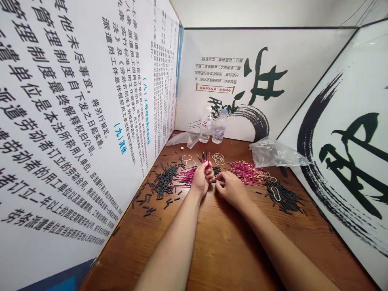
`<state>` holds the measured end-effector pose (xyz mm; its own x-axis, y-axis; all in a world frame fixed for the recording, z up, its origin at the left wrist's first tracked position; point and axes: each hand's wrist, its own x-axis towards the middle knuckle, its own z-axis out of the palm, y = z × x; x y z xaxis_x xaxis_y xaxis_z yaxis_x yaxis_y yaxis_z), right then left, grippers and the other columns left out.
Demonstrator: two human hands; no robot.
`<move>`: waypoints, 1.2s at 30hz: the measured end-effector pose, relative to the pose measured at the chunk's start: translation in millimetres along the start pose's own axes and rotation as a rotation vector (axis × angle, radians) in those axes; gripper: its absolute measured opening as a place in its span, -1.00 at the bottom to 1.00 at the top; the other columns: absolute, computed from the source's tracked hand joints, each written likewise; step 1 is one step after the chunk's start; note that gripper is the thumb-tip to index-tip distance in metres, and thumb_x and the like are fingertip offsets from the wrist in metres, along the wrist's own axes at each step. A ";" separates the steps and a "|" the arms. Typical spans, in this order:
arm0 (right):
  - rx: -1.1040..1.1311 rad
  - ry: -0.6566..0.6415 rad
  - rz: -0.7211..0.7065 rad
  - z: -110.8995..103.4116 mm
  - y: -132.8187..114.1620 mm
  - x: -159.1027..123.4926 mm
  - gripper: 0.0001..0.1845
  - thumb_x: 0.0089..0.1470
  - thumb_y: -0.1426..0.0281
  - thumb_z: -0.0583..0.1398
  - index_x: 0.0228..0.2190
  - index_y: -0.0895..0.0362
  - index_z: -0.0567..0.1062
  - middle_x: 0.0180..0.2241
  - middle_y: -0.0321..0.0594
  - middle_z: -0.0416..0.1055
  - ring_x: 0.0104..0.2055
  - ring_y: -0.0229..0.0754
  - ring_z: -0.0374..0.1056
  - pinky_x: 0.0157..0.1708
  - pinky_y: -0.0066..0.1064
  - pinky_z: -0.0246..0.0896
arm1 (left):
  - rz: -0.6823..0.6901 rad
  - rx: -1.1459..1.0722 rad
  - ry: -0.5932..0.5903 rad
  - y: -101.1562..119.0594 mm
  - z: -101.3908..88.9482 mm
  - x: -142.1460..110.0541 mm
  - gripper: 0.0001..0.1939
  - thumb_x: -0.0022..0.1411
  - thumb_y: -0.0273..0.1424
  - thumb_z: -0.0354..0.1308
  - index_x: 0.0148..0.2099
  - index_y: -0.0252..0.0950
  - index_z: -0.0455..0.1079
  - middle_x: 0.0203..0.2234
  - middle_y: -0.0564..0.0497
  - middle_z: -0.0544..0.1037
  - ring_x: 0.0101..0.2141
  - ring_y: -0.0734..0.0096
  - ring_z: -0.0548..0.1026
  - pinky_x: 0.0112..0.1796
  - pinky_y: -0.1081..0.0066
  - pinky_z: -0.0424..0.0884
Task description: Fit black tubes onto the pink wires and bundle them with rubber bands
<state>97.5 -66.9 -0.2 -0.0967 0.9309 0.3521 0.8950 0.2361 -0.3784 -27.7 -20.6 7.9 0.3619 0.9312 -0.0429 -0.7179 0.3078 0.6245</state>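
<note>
My left hand (203, 178) is closed round a small upright bundle of thin pink sticks (207, 157); some of their tops look dark. Close beside it, my right hand (233, 186) rests low over the table with curled fingers, thumb near the forefinger. Anything in that pinch is too small to make out. A few short black tubes (216, 170) lie just beyond my right fingertips. Loose pink sticks spread out on both sides, a left pile (184, 177) and a right pile (249, 171) with pale ends.
Black tubes form a heap at left (165, 178) and another at right (283, 197). Pale rubber bands (218, 158) lie behind my hands. Two water bottles (219, 130) and a clear plastic bag (269, 152) stand farther back. Printed panels (212, 44) enclose the wooden table (218, 250).
</note>
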 end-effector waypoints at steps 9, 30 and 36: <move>-0.087 -0.101 0.004 -10.9 14.0 -34.0 -0.93 0.04 0.50 0.08 -0.41 0.14 0.36 -0.39 -0.18 0.41 -0.30 -0.15 0.31 -0.27 -0.38 0.16 | -0.035 0.040 -0.035 -1.3 -0.6 0.8 -0.83 0.15 -0.35 0.00 -0.45 -0.29 0.14 -0.68 0.22 -0.10 -0.70 0.64 -0.12 -0.65 0.58 -0.09; -0.388 -0.075 0.397 -115.3 160.5 -72.9 -0.68 0.06 0.30 0.03 -0.18 0.09 0.45 -0.25 -0.14 0.50 -0.27 -0.09 0.43 -0.29 -0.31 0.26 | -0.070 0.065 -0.046 -1.5 -1.2 -0.2 -0.88 0.08 -0.37 -0.03 -0.46 -0.29 0.16 -0.68 0.21 -0.11 -0.70 0.63 -0.14 -0.68 0.57 -0.13; -0.489 -0.272 0.582 -121.3 173.9 -69.0 -0.70 0.06 0.29 0.05 -0.29 0.13 0.52 -0.25 -0.04 0.53 -0.24 0.03 0.45 -0.31 -0.25 0.24 | -0.066 0.064 -0.047 -3.4 -2.8 0.4 -0.90 0.01 -0.40 0.01 -0.47 -0.29 0.15 -0.68 0.21 -0.11 -0.70 0.64 -0.12 -0.67 0.59 -0.11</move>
<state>312.6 -123.9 13.5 0.3972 0.9172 -0.0304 0.9177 -0.3973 0.0030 -26.8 -20.7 3.5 0.4360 0.8986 -0.0499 -0.6526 0.3539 0.6700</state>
